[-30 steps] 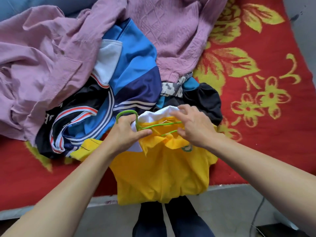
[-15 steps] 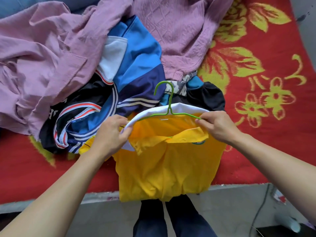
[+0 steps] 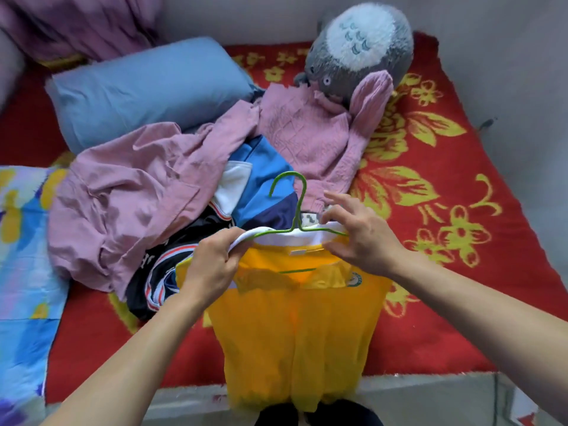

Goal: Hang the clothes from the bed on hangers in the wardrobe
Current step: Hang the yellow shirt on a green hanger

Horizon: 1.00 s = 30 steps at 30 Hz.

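A yellow shirt (image 3: 295, 342) with a white collar hangs on a green wire hanger (image 3: 299, 207), lifted above the bed's front edge. My left hand (image 3: 212, 265) grips the shirt's left shoulder over the hanger end. My right hand (image 3: 359, 235) pinches the collar and the hanger's right arm between thumb and lower fingers, upper fingers spread. Behind lies a pile: a pink shirt (image 3: 123, 204), a blue and navy striped jersey (image 3: 261, 186), a pink knitted sweater (image 3: 310, 136).
The pile lies on a red blanket (image 3: 461, 210) with yellow flowers. A blue pillow (image 3: 144, 90) and a grey plush toy (image 3: 359, 47) sit at the back by the wall. A blue patterned quilt (image 3: 21, 272) is at the left.
The shirt on its hanger has been raised off the pile. My head has tilted up, bringing the pillow, the plush toy and the wall into view. My right hand has shifted inward toward the collar.
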Each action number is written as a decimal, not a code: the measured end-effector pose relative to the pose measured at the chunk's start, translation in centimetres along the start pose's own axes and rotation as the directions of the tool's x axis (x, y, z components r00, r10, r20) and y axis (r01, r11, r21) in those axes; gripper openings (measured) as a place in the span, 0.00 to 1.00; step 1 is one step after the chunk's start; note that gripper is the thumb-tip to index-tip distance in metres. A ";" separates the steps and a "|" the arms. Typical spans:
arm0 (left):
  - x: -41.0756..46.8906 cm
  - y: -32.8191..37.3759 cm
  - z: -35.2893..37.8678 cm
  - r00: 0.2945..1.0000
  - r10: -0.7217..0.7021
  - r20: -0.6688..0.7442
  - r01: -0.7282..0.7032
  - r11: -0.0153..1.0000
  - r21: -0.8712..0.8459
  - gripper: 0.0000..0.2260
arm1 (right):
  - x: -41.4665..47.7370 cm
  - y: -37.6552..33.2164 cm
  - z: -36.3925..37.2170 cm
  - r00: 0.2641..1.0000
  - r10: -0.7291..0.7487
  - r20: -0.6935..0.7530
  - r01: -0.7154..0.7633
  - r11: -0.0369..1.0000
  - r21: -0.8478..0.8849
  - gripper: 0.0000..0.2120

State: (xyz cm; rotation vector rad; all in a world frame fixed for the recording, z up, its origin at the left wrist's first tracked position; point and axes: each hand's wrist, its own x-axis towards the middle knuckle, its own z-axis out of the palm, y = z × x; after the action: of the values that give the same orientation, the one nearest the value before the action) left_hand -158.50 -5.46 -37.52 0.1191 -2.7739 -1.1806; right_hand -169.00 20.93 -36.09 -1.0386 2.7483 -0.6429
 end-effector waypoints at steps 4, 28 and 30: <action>0.0 4.1 -8.5 0.987 0.068 -0.146 -0.055 0.994 0.092 0.10 | 2.4 -4.7 -6.1 0.997 0.008 0.075 -0.012 0.999 0.052 0.21; -38.7 28.8 -28.8 0.508 -0.002 -0.861 0.542 0.778 0.318 0.16 | -10.7 -41.3 -25.0 0.532 -0.847 0.014 0.790 0.501 0.354 0.09; -44.1 29.7 -29.1 0.455 -0.094 -0.885 0.646 0.719 0.256 0.17 | -13.7 -44.9 -23.8 0.464 -0.883 0.073 0.782 0.447 0.435 0.10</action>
State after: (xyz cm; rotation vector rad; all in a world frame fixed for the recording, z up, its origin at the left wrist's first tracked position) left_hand -111.31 -0.31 0.22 1.1368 -2.0746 -0.0964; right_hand -138.18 7.97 4.55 -2.1953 1.5759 -0.9206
